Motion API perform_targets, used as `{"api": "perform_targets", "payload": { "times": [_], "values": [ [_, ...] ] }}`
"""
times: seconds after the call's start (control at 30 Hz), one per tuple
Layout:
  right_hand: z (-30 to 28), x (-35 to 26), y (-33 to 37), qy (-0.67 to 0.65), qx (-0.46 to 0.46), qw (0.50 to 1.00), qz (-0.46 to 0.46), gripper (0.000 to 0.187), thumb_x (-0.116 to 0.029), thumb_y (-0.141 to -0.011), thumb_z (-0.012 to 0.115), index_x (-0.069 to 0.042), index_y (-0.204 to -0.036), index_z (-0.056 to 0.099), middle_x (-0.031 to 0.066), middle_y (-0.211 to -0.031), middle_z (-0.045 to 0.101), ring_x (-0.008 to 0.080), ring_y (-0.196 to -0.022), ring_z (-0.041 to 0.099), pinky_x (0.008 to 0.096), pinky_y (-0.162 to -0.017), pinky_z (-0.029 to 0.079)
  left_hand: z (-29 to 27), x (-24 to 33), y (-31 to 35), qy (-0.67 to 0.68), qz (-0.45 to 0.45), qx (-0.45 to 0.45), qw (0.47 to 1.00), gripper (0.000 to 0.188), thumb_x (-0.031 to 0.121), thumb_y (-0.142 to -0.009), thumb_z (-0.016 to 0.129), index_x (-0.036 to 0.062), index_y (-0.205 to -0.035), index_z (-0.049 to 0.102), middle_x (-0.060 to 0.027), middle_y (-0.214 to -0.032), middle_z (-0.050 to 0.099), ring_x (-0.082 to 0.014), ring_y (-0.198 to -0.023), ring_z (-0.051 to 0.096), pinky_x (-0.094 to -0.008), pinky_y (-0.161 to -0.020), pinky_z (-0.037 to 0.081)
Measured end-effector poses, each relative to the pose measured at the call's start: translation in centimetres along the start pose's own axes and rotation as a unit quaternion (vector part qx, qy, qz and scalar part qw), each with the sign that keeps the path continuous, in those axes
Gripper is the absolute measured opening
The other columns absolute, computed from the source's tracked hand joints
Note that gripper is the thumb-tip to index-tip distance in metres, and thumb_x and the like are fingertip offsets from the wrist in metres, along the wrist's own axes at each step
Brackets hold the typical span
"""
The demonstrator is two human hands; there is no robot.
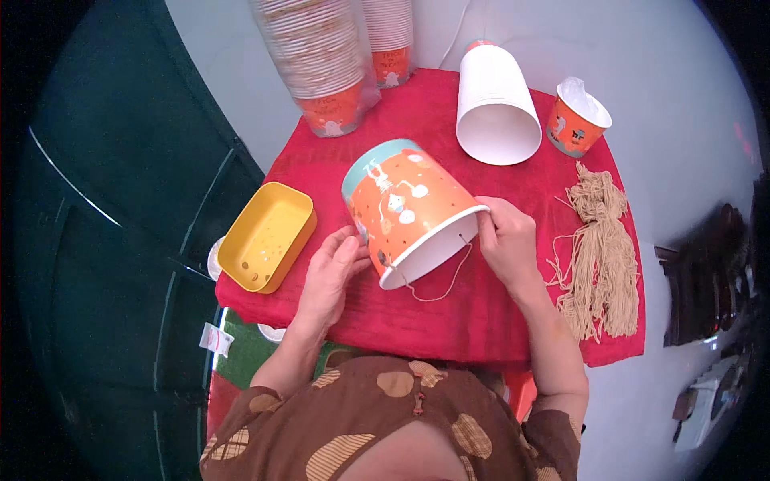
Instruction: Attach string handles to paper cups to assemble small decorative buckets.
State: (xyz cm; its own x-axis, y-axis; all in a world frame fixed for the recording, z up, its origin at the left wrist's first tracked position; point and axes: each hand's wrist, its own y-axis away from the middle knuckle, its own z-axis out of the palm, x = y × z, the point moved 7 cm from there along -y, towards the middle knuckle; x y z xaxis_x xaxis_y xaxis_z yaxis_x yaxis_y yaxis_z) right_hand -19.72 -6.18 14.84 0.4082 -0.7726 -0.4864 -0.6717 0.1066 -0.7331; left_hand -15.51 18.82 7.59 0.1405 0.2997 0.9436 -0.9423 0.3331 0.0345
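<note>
An orange paper bucket (421, 191) with a teal base band and skeleton pictures is held tilted above the red-covered table. Its white-lined mouth faces down toward me. A thin beige string (443, 298) loops from one side of the rim to the other. My right hand (507, 236) pinches the rim on the right, thumb and fingers closed on it. Against the left side of the bucket rests my left hand (335, 268), its fingers partly hidden behind the wall and supporting it.
A yellow tray (301, 240) lies at left. Bagged stacks of paper buckets (317, 56) stand at the back. White nested buckets (497, 100) lie on their side; a small orange bucket (573, 132) holds clear plastic. A bundle of beige strings (601, 264) lies at right.
</note>
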Motion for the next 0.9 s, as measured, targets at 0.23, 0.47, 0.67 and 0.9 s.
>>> {"api": "perform_targets", "payload": {
  "times": [0.23,0.47,0.67,0.9],
  "values": [
    [-0.1,1.5,-1.0,-0.038,-0.008,0.992,0.124,0.021,-0.009,-0.089,0.059,0.004,-0.072,0.059,0.0233,-0.059,0.055,0.0320,-0.048,0.058,0.0395,-0.046,0.040,1.2,1.6,0.2,0.010,0.102,-0.004,0.995,0.041,0.025,-0.104,0.044,-0.0038,-0.133,0.042,-0.0143,-0.126,0.054,-0.0208,-0.114,0.056,-0.0339,-0.096,0.046],
    [2.3,2.7,-3.9,-0.208,-0.057,0.940,0.264,0.027,-0.015,-0.094,0.054,0.005,-0.080,0.064,0.0084,-0.053,0.057,0.0124,-0.049,0.057,0.0304,-0.046,0.043,-0.7,1.4,0.4,-0.017,0.100,0.049,0.994,0.035,0.021,-0.103,0.046,-0.0047,-0.126,0.049,-0.0137,-0.120,0.056,-0.0201,-0.107,0.059,-0.0337,-0.092,0.049],
    [3.7,2.3,-3.5,-0.267,-0.014,0.947,0.176,0.033,-0.027,-0.100,0.054,0.002,-0.089,0.067,0.0025,-0.059,0.059,0.0087,-0.051,0.056,0.0261,-0.048,0.043,-1.6,5.0,-0.9,0.066,0.058,-0.020,0.996,0.046,0.032,-0.100,0.053,-0.0049,-0.126,0.048,-0.0169,-0.118,0.059,-0.0238,-0.105,0.062,-0.0371,-0.091,0.051],
    [1.4,-1.8,-3.8,-0.085,0.093,0.989,-0.080,0.017,-0.002,-0.091,0.059,0.000,-0.105,0.067,0.0159,-0.087,0.069,0.0253,-0.078,0.069,0.0349,-0.066,0.054,-1.3,11.4,-2.8,-0.011,0.083,-0.039,0.996,0.064,0.052,-0.096,0.052,0.0011,-0.133,0.038,-0.0202,-0.116,0.058,-0.0244,-0.099,0.063,-0.0368,-0.086,0.053]
  ]
}}
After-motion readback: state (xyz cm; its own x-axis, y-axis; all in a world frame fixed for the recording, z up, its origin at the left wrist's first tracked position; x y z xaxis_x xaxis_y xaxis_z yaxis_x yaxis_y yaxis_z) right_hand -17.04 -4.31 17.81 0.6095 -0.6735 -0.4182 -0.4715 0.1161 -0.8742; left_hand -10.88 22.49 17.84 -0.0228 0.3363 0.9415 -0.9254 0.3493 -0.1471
